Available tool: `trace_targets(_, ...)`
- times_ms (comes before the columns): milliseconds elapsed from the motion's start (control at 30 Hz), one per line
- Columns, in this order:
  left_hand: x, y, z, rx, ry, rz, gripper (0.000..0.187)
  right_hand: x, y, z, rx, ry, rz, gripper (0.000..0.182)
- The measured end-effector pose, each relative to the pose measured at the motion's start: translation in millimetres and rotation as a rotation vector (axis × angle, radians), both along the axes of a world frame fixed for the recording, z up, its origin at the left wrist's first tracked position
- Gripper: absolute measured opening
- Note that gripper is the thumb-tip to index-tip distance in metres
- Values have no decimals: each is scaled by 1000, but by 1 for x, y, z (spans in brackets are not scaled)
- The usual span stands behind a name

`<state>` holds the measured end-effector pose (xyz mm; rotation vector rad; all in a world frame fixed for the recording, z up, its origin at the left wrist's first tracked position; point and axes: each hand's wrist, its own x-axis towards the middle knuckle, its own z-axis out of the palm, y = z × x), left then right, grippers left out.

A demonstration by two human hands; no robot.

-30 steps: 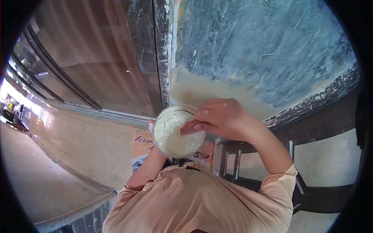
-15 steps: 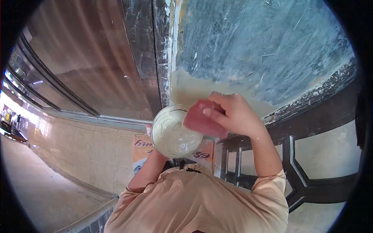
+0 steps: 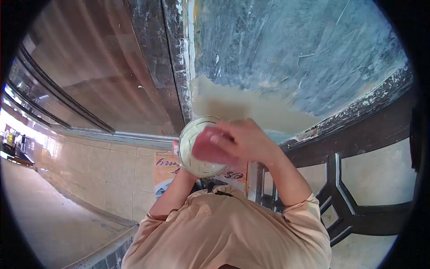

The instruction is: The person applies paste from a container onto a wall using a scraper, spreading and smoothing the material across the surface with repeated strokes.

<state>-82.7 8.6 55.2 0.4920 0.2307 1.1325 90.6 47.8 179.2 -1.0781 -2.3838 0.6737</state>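
A round bowl (image 3: pixel 204 175) of creamy white paste (image 3: pixel 190 136) rests in my left hand (image 3: pixel 175 147), whose fingers show at its left rim; the rest of that hand is hidden beneath. My right hand (image 3: pixel 246 139) pinches a flat red scraper (image 3: pixel 209 147), slightly blurred by motion. The scraper overlaps the paste in this view, over the middle and right of the bowl. Just beyond both hands stands a wall (image 3: pixel 286 49) with worn blue-grey patches and a smooth beige band (image 3: pixel 264 105) along its lower part.
To the left is a brown glossy panel (image 3: pixel 89 67) with a dark, paint-flecked frame (image 3: pixel 172 58). Dark wooden latticework (image 3: pixel 345 188) stands at the right. Below the bowl, a printed orange sign (image 3: pixel 163 170) lies by the beige tiles (image 3: pixel 116 163).
My right hand has moved left with the scraper, from the bowl's right edge to over the paste. The bowl has shifted slightly, and the view of the wall has moved a little left.
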Motion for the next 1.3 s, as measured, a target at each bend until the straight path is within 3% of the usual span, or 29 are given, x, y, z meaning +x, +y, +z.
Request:
trace_targets(33, 2, 4, 1, 0, -1, 3, 118, 3, 3, -1, -38, 86, -121, 25)
trace_targets(167, 10, 3, -1, -9, -11, 25, 118, 13, -10, 6, -141, 119, -189, 27)
trace_targets(300, 24, -1, -4, -24, -19, 35, 117, 17, 1, -18, 104, 198, -111, 26)
trace_targets(400, 32, 1, -5, -26, -27, 47, 117, 37, 10, 0, -122, 192, -313, 28)
trace_targets(533, 55, 4, -7, -40, -40, 37, 117, 28, 4, -7, -9, 182, -237, 26)
trace_targets(733, 73, -1, -15, -51, -70, 45, 117, 59, 19, -22, -200, 193, -381, 25)
trace_targets(833, 81, 3, -18, -59, -90, 40, 117, 56, 19, -25, -264, 354, -366, 29)
trace_targets(1033, 94, 5, -23, -59, -123, 41, 117, 96, 21, -20, -217, 115, -277, 29)
trace_targets(1167, 98, 3, -26, -58, -141, 45, 116, 114, 15, -8, -254, 97, -263, 31)
trace_targets(1233, 103, -1, -27, -55, -143, 40, 116, 116, 16, -27, -29, -79, -124, 32)
trace_targets(1300, 110, -1, -28, -54, -145, 34, 116, 122, 23, -16, 19, -47, -138, 32)
